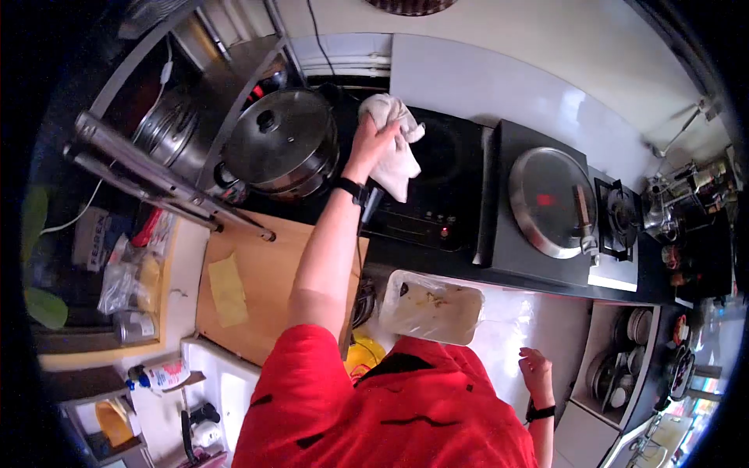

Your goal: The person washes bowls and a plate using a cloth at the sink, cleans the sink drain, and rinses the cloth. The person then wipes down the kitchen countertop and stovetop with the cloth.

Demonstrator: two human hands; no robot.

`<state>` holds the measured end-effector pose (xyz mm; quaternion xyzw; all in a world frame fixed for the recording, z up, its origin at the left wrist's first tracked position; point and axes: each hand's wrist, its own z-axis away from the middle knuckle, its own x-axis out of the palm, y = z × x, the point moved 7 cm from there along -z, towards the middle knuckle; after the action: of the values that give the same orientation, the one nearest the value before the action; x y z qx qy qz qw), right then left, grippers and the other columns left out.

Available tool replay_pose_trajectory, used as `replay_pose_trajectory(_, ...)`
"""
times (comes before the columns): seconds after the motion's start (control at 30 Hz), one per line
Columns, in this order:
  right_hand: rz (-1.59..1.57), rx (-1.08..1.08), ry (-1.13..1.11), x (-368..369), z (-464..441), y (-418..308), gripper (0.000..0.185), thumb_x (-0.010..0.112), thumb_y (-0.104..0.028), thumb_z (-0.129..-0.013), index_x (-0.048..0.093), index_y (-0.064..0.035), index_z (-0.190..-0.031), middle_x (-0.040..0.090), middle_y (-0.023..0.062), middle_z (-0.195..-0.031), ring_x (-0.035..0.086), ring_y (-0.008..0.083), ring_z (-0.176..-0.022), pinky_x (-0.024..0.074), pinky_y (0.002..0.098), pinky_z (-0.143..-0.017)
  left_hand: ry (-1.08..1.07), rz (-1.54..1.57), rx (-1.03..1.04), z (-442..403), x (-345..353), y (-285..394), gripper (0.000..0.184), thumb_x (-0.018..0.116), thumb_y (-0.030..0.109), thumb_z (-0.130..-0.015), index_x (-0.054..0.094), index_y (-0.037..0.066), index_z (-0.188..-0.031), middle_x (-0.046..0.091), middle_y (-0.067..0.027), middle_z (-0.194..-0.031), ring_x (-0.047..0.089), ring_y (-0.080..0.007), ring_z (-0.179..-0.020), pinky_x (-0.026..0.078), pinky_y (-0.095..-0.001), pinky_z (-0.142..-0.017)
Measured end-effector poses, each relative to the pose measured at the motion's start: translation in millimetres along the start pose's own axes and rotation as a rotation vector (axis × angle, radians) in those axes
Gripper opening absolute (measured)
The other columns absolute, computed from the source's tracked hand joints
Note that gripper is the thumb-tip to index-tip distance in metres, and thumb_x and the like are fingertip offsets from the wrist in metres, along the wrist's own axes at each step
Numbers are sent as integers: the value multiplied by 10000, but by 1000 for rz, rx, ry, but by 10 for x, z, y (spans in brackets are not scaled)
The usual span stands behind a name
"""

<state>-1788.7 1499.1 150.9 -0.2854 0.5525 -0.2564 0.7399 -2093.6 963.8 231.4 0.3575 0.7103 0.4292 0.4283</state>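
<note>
My left hand point(374, 143) is closed on a crumpled white cloth point(399, 160), which rests on the black glass cooktop point(449, 199). The lower end of the cloth hangs loose toward the cooktop's controls, where a small red light shows. Just left of this hand stands a large pot point(273, 144) with a glass lid. My right hand point(536, 370) hangs low at the right, beside the red shirt, its fingers loosely bent and apart with nothing in them. Both wrists carry a black band.
A round metal lid point(550, 203) lies on a dark panel right of the cooktop, beside a gas burner point(622, 217). A wooden board point(265, 285) bears a yellow cloth point(227, 290). Below the counter edge is a plastic-covered tray point(434, 310). Metal rails point(168, 175) jut out at left.
</note>
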Motion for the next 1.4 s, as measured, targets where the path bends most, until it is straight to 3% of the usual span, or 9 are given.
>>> replay_pose_trajectory(0.13,-5,98,28,-46,184,13,228,605,-28,-796,657,-38,-1017,680,97,-880,626,150,-684,492,268,-602,-273,-664,-133,-423,474,-916,962,625,662,-701,327,60,-1390,274,-176,-1465,244,-374,-1352,273,-564,-1039)
replay_pose_trajectory(0.33,64,169,121,-202,604,317,210,597,-62,-802,674,-24,-994,689,110,-896,646,164,-719,511,280,-625,-5,-748,-190,-440,657,-1120,985,703,590,-657,253,178,-1431,193,-120,-1518,164,-415,-1373,248,-664,-1011)
replay_pose_trajectory(0.57,37,331,77,-156,858,697,252,617,-1,-777,669,-25,-1023,693,102,-900,661,148,-759,519,263,-654,-118,-879,-217,-628,1245,-918,893,715,503,-677,309,174,-1401,248,-167,-1480,294,-402,-1323,320,-540,-1034)
replay_pose_trajectory(0.83,109,200,45,-298,624,283,239,604,-15,-788,669,-18,-1018,695,103,-893,661,145,-748,517,257,-654,-568,-750,209,0,2344,-290,747,744,435,-662,464,206,-1316,258,-146,-1478,308,-388,-1314,297,-478,-1084)
replay_pose_trajectory(1.07,118,210,-14,-231,321,299,182,611,-27,-805,662,-11,-979,688,89,-881,629,134,-708,490,271,-596,-670,-697,476,852,1722,-134,452,684,386,-757,579,123,-1108,489,-128,-1227,498,-336,-1095,456,-436,-893)
replay_pose_trajectory(1.1,87,127,-15,-234,287,228,189,605,-24,-810,657,-9,-991,684,94,-885,622,129,-704,490,267,-599,-457,-75,-188,653,1544,-645,424,640,387,-798,573,72,-1073,530,-172,-1154,540,-356,-1008,474,-449,-842)
replay_pose_trajectory(1.17,70,59,-2,-234,230,105,187,586,-11,-820,650,-3,-995,678,111,-884,626,152,-696,495,271,-597,-460,-346,-67,360,1308,-1267,406,598,396,-817,574,66,-1054,553,-210,-1087,555,-381,-908,478,-469,-815)
replay_pose_trajectory(1.27,49,101,16,-255,298,137,186,569,5,-825,646,3,-994,674,124,-886,645,184,-710,507,281,-608,-314,-973,158,60,716,-1252,482,655,298,-766,523,130,-1198,501,-126,-1261,425,-298,-1239,302,-474,-1050)
replay_pose_trajectory(1.4,-33,141,-40,-101,395,256,237,587,-26,-827,644,-27,-1057,681,116,-941,659,167,-780,522,283,-647,-299,-931,125,306,682,-1111,522,680,292,-750,507,147,-1221,497,-122,-1263,440,-290,-1220,283,-445,-1057)
